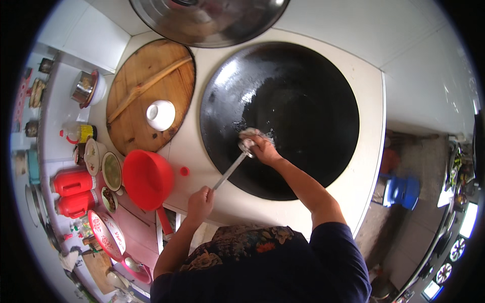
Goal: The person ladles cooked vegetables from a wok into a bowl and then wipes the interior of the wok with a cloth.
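Observation:
My left hand [201, 204] grips the end of the long handle of a metal ladle [230, 171], in front of a large black wok [310, 113]. Over the wok's near left part, my right hand [266, 150] presses a crumpled pale rag [251, 132] against the ladle's head. The fingers and the rag partly hide that head. A wet patch with small shiny drops spreads across the wok's inner surface beyond my right hand. The wok is set into a pale tiled stove top [343, 178].
A round wooden lid [132, 125] bearing a white bowl [161, 115] lies left of the wok. Nearer stand a red plastic dipper [146, 180] and a small red ring [184, 171]. Behind leans a large metal lid [212, 26]. Red thermoses [74, 182] and several bowls crowd the left counter.

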A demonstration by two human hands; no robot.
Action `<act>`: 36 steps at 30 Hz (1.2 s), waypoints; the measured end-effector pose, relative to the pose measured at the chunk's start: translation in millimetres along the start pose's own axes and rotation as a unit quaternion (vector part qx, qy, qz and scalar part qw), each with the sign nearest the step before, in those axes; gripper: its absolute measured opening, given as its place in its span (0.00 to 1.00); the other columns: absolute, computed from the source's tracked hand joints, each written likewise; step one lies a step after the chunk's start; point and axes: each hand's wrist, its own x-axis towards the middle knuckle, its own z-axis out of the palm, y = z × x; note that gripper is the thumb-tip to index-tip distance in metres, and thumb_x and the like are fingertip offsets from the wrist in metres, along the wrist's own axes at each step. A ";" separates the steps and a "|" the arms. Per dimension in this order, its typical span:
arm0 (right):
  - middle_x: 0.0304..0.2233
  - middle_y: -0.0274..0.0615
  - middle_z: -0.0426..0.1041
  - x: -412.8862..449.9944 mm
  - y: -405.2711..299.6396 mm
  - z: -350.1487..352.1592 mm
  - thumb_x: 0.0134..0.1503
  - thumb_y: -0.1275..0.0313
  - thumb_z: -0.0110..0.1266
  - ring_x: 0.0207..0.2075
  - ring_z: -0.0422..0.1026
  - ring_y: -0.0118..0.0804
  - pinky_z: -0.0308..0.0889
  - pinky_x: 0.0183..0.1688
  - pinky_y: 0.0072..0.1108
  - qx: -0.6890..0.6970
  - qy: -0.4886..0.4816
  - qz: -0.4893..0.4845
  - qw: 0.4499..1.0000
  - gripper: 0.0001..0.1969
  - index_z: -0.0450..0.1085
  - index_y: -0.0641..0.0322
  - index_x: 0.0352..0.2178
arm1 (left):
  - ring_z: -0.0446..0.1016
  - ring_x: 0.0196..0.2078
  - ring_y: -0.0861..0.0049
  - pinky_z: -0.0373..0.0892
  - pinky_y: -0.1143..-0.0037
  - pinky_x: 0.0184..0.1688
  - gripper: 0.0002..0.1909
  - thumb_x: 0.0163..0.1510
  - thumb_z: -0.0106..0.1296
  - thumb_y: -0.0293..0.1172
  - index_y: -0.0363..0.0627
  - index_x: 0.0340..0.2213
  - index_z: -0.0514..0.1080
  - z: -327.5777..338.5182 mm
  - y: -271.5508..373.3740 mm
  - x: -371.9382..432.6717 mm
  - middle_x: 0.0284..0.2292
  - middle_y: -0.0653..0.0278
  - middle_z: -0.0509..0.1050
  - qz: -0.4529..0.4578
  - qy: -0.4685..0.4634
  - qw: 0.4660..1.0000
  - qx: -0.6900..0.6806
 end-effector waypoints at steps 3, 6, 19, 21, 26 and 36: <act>0.42 0.47 0.70 1.9 34.1 -20.9 0.52 0.73 0.46 0.45 0.68 0.46 0.64 0.47 0.29 -0.065 -0.005 0.101 0.993 0.12 0.68 0.58 0.39 | 0.69 0.21 0.55 0.64 0.64 0.23 0.10 0.53 0.47 0.34 0.41 0.23 0.67 0.6 9.3 -4.9 0.15 0.52 0.68 0.024 0.023 0.999 -0.033; 0.45 0.48 0.67 15.4 70.7 -44.4 0.51 0.71 0.45 0.47 0.66 0.48 0.62 0.48 0.34 -0.312 0.080 0.102 0.941 0.11 0.68 0.57 0.37 | 0.69 0.19 0.57 0.63 0.67 0.21 0.11 0.53 0.48 0.35 0.40 0.23 0.67 -22.3 32.1 -1.9 0.15 0.52 0.68 0.013 0.010 0.996 -0.083; 0.60 0.48 0.46 2.1 75.8 -36.8 0.54 0.59 0.43 0.61 0.45 0.53 0.37 0.59 0.48 -0.427 0.129 0.133 0.885 0.28 0.53 0.56 0.56 | 0.55 0.16 0.90 0.52 0.84 0.16 0.13 0.59 0.40 0.38 0.46 0.23 0.63 -181.3 -34.9 124.2 0.15 0.76 0.58 -0.147 0.175 0.936 -0.268; 0.60 0.44 0.49 0.0 74.5 -43.7 0.52 0.62 0.45 0.61 0.45 0.52 0.37 0.58 0.49 -0.427 -0.006 0.147 0.892 0.28 0.54 0.50 0.55 | 0.54 0.15 0.88 0.50 0.83 0.16 0.14 0.58 0.40 0.39 0.46 0.22 0.62 -184.3 -92.8 158.5 0.14 0.74 0.56 -0.182 0.218 0.918 -0.278; 0.50 0.47 0.60 6.3 89.1 -73.0 0.47 0.67 0.51 0.53 0.57 0.50 0.55 0.49 0.43 -0.467 0.034 0.132 0.874 0.19 0.62 0.52 0.43 | 0.59 0.15 0.85 0.54 0.80 0.14 0.14 0.57 0.40 0.38 0.45 0.22 0.63 -173.7 -128.9 213.3 0.14 0.73 0.58 -0.245 0.225 0.873 -0.357; 0.31 0.37 0.67 84.2 47.4 -151.3 0.55 0.68 0.51 0.31 0.66 0.27 0.65 0.34 0.18 0.095 0.480 0.179 0.854 0.13 0.62 0.63 0.39 | 0.70 0.40 0.73 0.66 0.77 0.44 0.16 0.53 0.47 0.27 0.35 0.44 0.64 -151.5 -151.7 202.1 0.38 0.57 0.70 -0.116 0.250 0.954 -0.120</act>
